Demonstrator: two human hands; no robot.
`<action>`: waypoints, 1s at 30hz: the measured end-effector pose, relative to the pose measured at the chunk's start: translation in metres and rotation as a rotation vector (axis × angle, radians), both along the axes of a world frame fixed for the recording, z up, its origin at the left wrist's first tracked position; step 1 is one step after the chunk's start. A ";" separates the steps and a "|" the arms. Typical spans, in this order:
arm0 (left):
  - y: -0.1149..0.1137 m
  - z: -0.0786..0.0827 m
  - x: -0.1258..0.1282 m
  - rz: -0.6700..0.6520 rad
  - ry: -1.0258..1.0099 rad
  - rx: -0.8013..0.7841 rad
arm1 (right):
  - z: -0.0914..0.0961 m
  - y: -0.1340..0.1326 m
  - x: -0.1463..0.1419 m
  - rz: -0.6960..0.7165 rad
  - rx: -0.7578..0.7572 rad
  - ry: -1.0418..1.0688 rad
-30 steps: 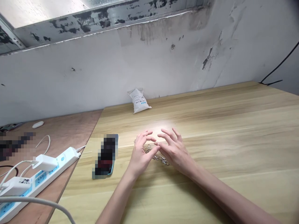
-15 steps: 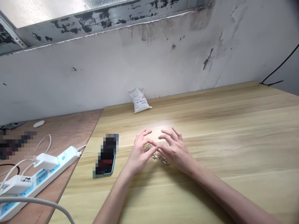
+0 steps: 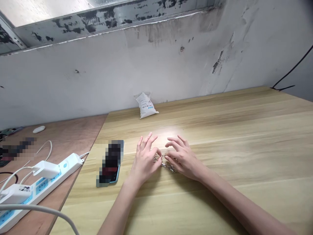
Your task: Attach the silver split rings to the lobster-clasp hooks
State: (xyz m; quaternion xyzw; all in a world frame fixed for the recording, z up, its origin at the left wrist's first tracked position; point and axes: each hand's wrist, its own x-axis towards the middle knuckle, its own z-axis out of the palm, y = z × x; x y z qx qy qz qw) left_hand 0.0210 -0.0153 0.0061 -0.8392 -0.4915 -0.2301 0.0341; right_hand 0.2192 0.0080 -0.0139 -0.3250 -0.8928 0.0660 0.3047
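Observation:
My left hand (image 3: 146, 160) pinches thumb to index finger, its other fingers spread upward. Facing it, my right hand (image 3: 183, 159) is also closed in a thumb-and-index pinch, with the remaining fingers lifted. A small metal ring (image 3: 163, 156) shows between the two pinches; its outline is partly covered by fingertips. Several loose metal rings (image 3: 156, 159) lie on the table behind my left fingers, partly hidden. Below the fingertips, silver lobster-clasp hooks (image 3: 171, 168) rest in a small heap, partly under my right hand.
A white plastic packet (image 3: 146, 106) stands by the wall on the wooden table (image 3: 232, 140). Left of my hands lies a phone (image 3: 114, 174), mostly pixelated. A white power strip (image 3: 46, 186) with plugged chargers and cables occupies the lower brown surface at left.
My left hand has turned, with its fingers raised higher and its thumb drawn closer to the index finger. The right hand has shifted only slightly, and both stay close together.

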 end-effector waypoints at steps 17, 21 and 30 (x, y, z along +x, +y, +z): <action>0.002 -0.002 -0.012 -0.062 -0.169 -0.223 | -0.007 0.004 0.003 -0.001 0.100 -0.006; 0.003 -0.003 -0.011 -0.101 -0.075 -0.106 | -0.005 0.004 0.004 -0.009 0.106 -0.030; -0.002 -0.003 -0.002 -0.009 0.113 0.081 | 0.001 -0.005 -0.004 -0.018 0.068 0.054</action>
